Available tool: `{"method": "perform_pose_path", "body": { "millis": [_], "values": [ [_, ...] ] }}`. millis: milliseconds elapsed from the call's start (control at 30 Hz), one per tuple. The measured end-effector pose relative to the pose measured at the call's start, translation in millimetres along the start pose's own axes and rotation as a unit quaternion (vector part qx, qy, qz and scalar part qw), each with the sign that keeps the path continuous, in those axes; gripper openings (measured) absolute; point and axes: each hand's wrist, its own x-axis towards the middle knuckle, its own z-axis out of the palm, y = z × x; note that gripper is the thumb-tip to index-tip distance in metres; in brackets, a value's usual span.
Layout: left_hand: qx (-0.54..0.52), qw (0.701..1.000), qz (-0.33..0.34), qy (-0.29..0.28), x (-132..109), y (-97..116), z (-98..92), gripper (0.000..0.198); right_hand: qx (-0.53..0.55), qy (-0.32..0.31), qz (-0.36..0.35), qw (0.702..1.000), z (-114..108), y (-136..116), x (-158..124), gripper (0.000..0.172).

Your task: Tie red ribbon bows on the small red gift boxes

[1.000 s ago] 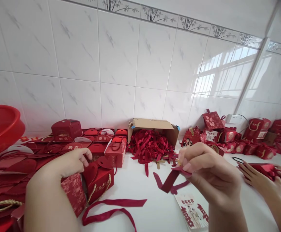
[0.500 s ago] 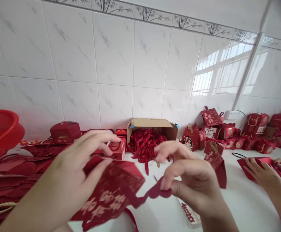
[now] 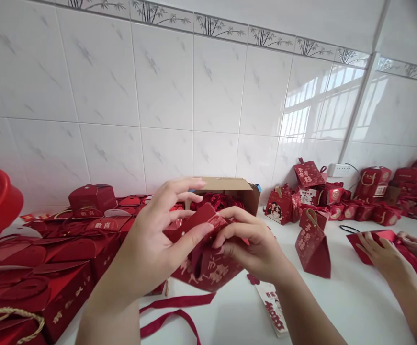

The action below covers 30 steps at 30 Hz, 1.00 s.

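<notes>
Red box (image 3: 222, 273) shifted R vs 0.5 s ago, now betw. both hands: L hand (image 3: 158, 239) thumb + curved fingers hold its top flap (image 3: 204, 216), R hand (image 3: 251, 239) fingers narrow, prob. pinching dark strap (image 3: 198, 261); box body looks folded, top apparently unfinished

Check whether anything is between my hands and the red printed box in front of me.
Nothing visible blocks either one: your left hand and right hand both touch the red printed box. The loose ribbon and printed card lie on the table below, out of the way.
</notes>
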Motion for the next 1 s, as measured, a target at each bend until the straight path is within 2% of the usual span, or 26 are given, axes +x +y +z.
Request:
{"method": "perform_pose_path", "body": {
  "millis": [67,133,200,300,367,533,633,733,833,1000],
  "values": [
    [0.056,0.998,-0.009,-0.024,0,-2,-4.9,0.042,-0.004,0.031,0.004,0.999,-4,0,0,0.013],
    [0.057,0.998,-0.028,-0.029,1,-3,-6.3,0.041,-0.011,0.063,0.011,0.998,-9,0,0,0.014],
    [0.011,0.999,-0.041,0.008,2,-1,-3.9,0.035,-0.019,0.098,0.014,0.995,-14,0,-1,0.016],
    [-0.049,0.996,-0.029,0.065,6,3,4.1,0.015,-0.024,0.145,0.019,0.989,-20,1,-3,0.017],
    [-0.077,0.995,-0.028,0.065,9,4,10.1,0.008,-0.025,0.165,0.024,0.986,-22,1,-4,0.017],
    [-0.175,0.982,-0.069,0.028,16,1,28.5,0.021,-0.022,0.207,0.007,0.978,-18,2,-4,0.015],
    [-0.234,0.966,-0.069,0.09,19,-3,41.1,0.031,-0.034,0.234,0.018,0.972,-15,2,-4,0.011],
    [-0.223,0.959,-0.064,0.165,20,-5,47.4,0.036,-0.057,0.237,0.032,0.969,-14,0,-4,0.007],
    [-0.172,0.971,-0.04,0.16,19,-4,47.2,0.033,-0.066,0.216,0.033,0.974,-15,-5,-5,0.007],
    [-0.088,0.986,0.079,0.118,16,0,47.3,0.019,-0.08,0.193,0.024,0.978,-16,-11,-6,0.006]
  ]
}}
